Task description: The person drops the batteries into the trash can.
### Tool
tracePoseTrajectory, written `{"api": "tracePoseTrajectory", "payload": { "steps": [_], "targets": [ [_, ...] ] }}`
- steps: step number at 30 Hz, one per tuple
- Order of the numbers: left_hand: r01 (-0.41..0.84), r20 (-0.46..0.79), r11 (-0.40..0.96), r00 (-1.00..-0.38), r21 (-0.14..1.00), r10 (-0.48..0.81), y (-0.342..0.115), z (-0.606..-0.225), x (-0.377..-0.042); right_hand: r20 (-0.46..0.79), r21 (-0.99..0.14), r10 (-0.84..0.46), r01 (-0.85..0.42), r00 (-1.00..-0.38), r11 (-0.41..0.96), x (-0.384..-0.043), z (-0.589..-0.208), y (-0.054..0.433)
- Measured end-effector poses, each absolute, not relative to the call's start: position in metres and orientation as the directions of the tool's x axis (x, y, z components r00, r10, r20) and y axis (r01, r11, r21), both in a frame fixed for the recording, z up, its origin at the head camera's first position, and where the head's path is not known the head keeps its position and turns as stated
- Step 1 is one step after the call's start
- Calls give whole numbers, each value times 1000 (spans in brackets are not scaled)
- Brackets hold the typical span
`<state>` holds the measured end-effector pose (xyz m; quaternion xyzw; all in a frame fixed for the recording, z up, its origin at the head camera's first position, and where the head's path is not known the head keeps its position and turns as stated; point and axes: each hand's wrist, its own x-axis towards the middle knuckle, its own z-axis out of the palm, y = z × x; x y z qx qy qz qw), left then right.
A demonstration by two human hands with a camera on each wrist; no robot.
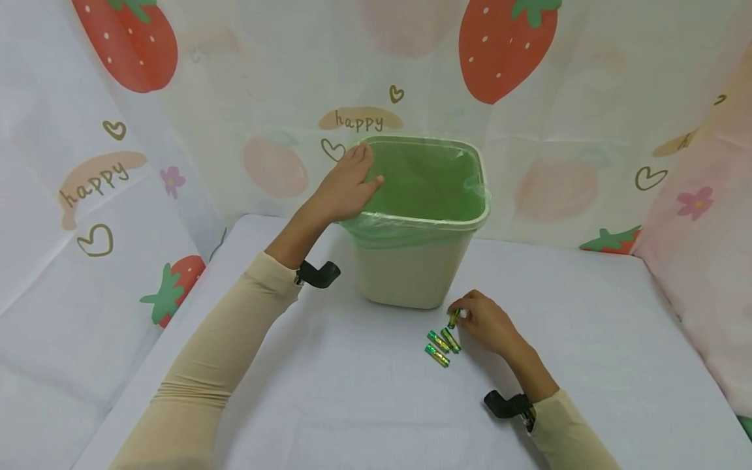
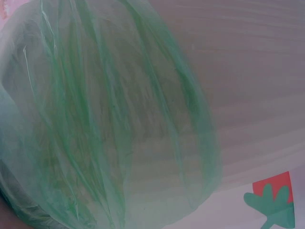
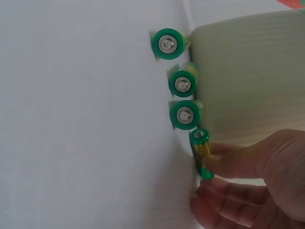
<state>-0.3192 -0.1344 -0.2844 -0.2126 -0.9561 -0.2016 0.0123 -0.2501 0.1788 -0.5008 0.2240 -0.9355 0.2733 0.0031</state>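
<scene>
Batteries point(image 1: 437, 356), three, lie on the counter point(image 1: 352, 385); just far of them, the right hand point(image 1: 486, 323) has its grip clamped on a fourth battery point(image 1: 454, 318), best lifted straight up without nudging its neighbours. Farther, the left hand point(image 1: 346, 184), grip apart, rests on the bin point(image 1: 405, 271) at its left; light pressure should steady it.

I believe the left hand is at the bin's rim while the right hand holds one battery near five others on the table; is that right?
The count is wrong: the right wrist view shows three other batteries on the table, not five; the rest stands.
</scene>
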Motion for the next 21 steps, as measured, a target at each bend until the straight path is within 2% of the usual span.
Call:
{"api": "tracePoseTrajectory", "payload": {
  "steps": [14,21],
  "targets": [
    [408,109,830,-911,380,398,-135,-282,-318,82,-527,-381,-365,-921,768,-242,-496,182],
    [404,105,833,-912,378,396,-134,-283,-317,34,-580,-393,-338,-919,741,-239,-495,186]
  ]
}}
